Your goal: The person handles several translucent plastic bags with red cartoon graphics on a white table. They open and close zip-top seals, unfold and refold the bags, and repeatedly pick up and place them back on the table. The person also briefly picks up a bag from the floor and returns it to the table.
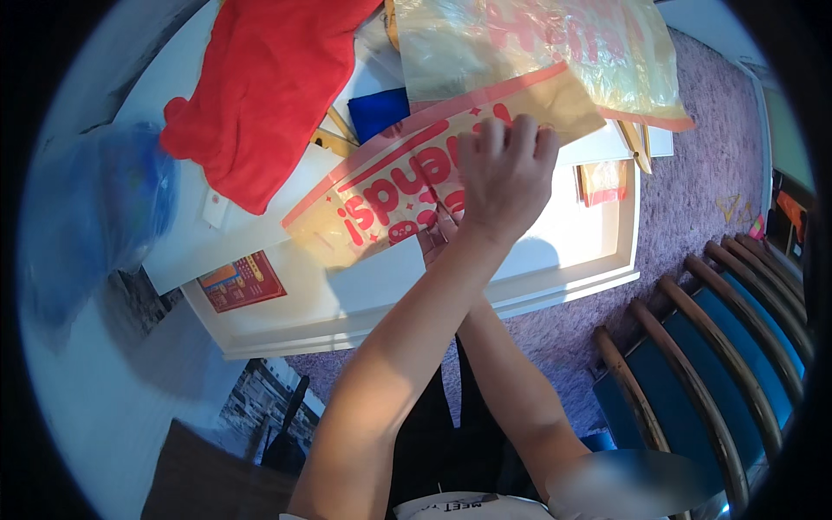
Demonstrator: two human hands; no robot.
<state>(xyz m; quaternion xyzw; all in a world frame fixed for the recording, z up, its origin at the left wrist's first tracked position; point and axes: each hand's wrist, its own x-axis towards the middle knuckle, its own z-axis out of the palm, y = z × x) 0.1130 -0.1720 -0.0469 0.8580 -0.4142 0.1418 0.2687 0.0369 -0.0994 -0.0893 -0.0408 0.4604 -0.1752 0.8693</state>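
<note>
A translucent yellowish plastic bag with red printing lies folded into a long strip across the white tabletop's front edge and an open drawer. My forearms cross. My left hand comes over the top, its curled fingers gripping the bag right of its middle. Lower down, my right hand has its fingers at the bag's near edge, pinching the film by a crease. My left forearm hides part of that hand. Behind the strip, a larger printed plastic bag is spread over the table.
Red soft fabric and a dark blue folded cloth lie on the table. Wooden hangers jut out at right. The white drawer holds a red printed leaflet and a small packet. A wooden-slatted blue seat stands right.
</note>
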